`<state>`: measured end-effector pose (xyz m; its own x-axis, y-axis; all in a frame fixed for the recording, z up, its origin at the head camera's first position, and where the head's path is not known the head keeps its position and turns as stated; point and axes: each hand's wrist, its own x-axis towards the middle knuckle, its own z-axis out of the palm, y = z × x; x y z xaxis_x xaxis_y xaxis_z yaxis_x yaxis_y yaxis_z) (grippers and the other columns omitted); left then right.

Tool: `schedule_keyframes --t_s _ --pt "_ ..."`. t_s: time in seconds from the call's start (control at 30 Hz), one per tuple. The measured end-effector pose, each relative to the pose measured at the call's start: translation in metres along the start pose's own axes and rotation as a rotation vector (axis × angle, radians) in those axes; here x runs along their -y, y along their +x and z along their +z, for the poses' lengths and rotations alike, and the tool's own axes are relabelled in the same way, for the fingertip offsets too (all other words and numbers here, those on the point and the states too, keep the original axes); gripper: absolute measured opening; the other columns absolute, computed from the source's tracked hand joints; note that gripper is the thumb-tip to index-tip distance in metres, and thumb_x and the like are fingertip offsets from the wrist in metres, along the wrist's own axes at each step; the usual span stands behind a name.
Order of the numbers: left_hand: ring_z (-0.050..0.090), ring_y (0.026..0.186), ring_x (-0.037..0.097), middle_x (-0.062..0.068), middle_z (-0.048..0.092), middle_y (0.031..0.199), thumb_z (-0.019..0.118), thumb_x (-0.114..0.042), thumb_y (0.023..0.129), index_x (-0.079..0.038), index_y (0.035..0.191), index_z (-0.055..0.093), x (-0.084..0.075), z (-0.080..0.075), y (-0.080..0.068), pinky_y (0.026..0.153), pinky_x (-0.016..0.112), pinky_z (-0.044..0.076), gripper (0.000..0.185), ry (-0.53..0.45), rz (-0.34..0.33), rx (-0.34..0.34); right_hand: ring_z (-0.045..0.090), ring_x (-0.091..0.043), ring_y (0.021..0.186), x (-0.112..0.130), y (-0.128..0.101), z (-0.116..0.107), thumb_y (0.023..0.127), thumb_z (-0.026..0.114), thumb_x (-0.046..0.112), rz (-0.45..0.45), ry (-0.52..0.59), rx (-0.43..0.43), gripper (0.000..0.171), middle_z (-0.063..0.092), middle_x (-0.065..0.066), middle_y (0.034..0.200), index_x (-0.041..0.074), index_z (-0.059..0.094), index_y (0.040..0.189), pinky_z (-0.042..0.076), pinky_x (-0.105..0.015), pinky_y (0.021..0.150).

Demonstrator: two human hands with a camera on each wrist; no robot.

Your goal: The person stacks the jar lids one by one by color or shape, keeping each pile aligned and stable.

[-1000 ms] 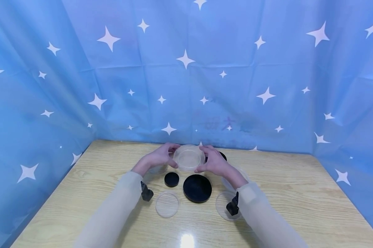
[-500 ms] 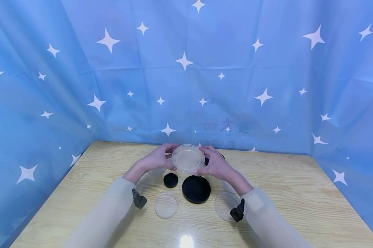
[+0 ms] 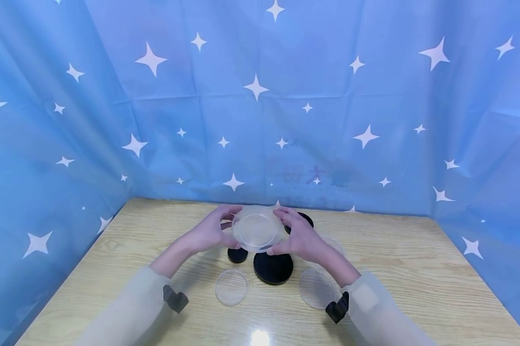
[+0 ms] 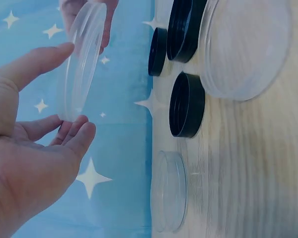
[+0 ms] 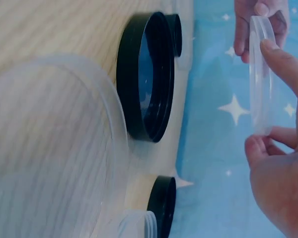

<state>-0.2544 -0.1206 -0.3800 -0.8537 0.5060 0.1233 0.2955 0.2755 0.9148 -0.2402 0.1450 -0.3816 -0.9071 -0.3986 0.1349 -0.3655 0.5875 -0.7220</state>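
Observation:
A clear, shallow round plastic lid (image 3: 257,229) is up off the table between both hands, its flat face tilted toward the head camera. My left hand (image 3: 212,231) grips its left edge, thumb on the near side and fingers on the far side. On the opposite edge, my right hand (image 3: 300,235) pinches the rim with thumb and fingertips. Below it lies a large black round lid (image 3: 273,267). A small black lid (image 3: 237,255) is just left of that, partly covered by the held lid. The left wrist view shows the clear lid (image 4: 82,62) edge-on.
Two clear discs lie nearer the person, one at left (image 3: 231,287) and one at right (image 3: 315,288). Another black lid (image 3: 306,218) sits behind my right hand. A clear dish (image 4: 170,193) rests by the table's back edge. A starry blue curtain (image 3: 260,120) hangs behind.
Both hands have brought the clear lid up and closer to the person, slightly leftward. It now overlaps the tops of the large and small black lids in the head view.

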Motion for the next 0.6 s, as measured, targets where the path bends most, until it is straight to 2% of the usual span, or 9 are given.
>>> schedule_keyframes --t_s 0.2,0.4,0.6 --pt "0.048 0.119 0.03 0.012 0.042 0.131 0.085 -0.001 0.059 -0.003 0.138 0.042 -0.009 0.004 -0.022 0.099 0.039 0.043 0.09 -0.004 -0.01 -0.046 0.049 -0.03 0.12 0.011 -0.014 0.001 0.057 0.09 0.039 -0.048 -0.023 0.002 0.101 0.039 -0.004 0.14 0.008 0.043 0.141 0.042 -0.05 0.097" --pt "0.046 0.114 0.03 0.016 0.044 0.128 0.086 0.003 0.056 0.001 0.137 0.043 -0.011 0.009 -0.038 0.101 0.036 0.041 0.092 -0.038 0.042 -0.075 0.051 -0.027 0.118 0.017 -0.027 0.005 0.058 0.089 0.044 -0.089 -0.033 -0.005 0.102 0.04 -0.002 0.14 0.008 0.043 0.141 0.042 -0.05 0.096" --pt "0.045 0.115 0.029 0.012 0.043 0.127 0.087 0.002 0.056 -0.002 0.137 0.043 -0.012 0.015 -0.052 0.1 0.03 0.041 0.093 -0.071 0.058 -0.085 0.051 -0.027 0.117 0.023 -0.039 0.008 0.057 0.089 0.044 -0.117 -0.002 -0.014 0.101 0.04 -0.001 0.139 0.008 0.044 0.14 0.043 -0.049 0.095"
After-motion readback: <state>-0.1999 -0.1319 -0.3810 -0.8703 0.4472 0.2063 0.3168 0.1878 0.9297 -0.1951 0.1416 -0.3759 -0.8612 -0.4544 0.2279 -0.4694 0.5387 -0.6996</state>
